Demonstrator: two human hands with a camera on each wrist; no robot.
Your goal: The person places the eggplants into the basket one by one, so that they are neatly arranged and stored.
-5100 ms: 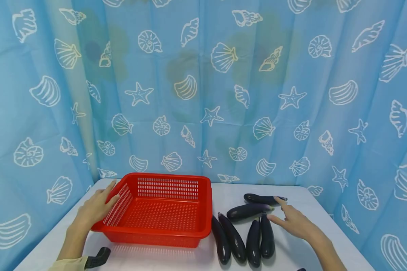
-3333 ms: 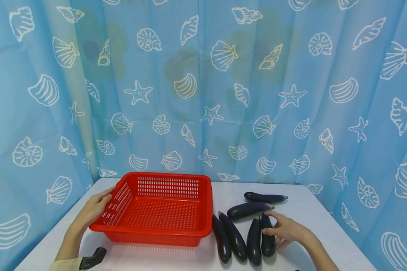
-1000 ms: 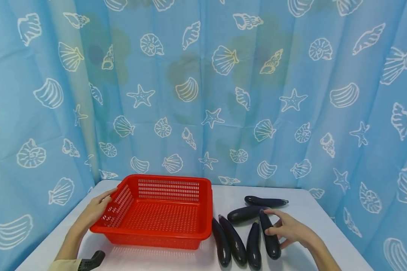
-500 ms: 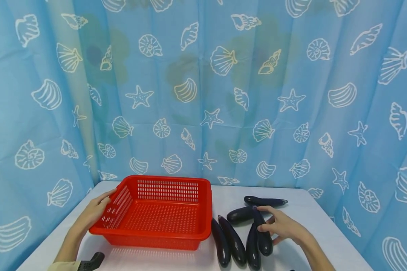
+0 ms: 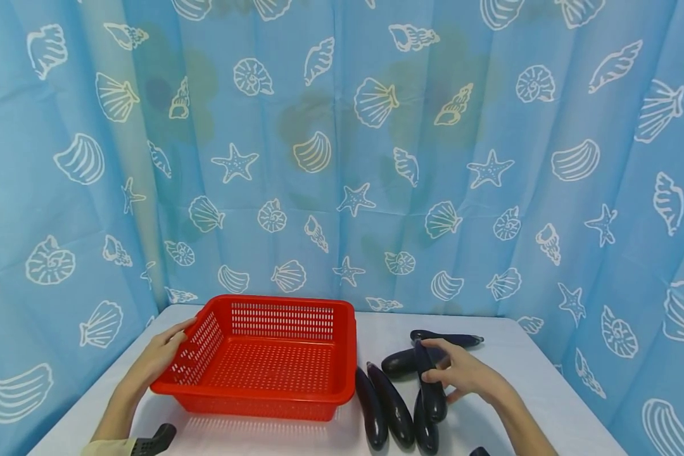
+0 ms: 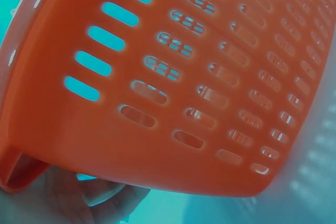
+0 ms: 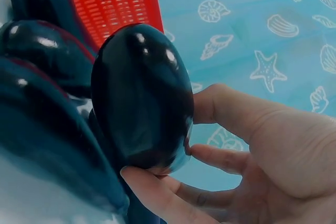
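A red plastic basket (image 5: 256,406) stands on the left of the table, with slotted walls and a bare bottom. My left hand (image 5: 155,356) holds its left rim; the left wrist view catches the fingers (image 6: 118,203) below the rim. On the right, my right hand (image 5: 467,375) pinches a dark purple eggplant (image 5: 432,396) between thumb and fingers. The right wrist view shows this eggplant (image 7: 142,98) end-on, its rounded end towards the camera. It is tilted over another eggplant (image 5: 425,437) and partly covers an eggplant lying crosswise (image 5: 398,363).
Two eggplants lie side by side close to the basket's right wall, the left one (image 5: 370,408) nearest it. One more eggplant (image 5: 462,340) lies at the back. A white cloth covers the table (image 5: 519,342). A blue shell-print curtain (image 5: 342,158) hangs behind and at both sides.
My right hand went from the back eggplant to the rightmost front one, gripped it, and has carried it left over its neighbour. My left hand has settled onto the basket rim and stays there.
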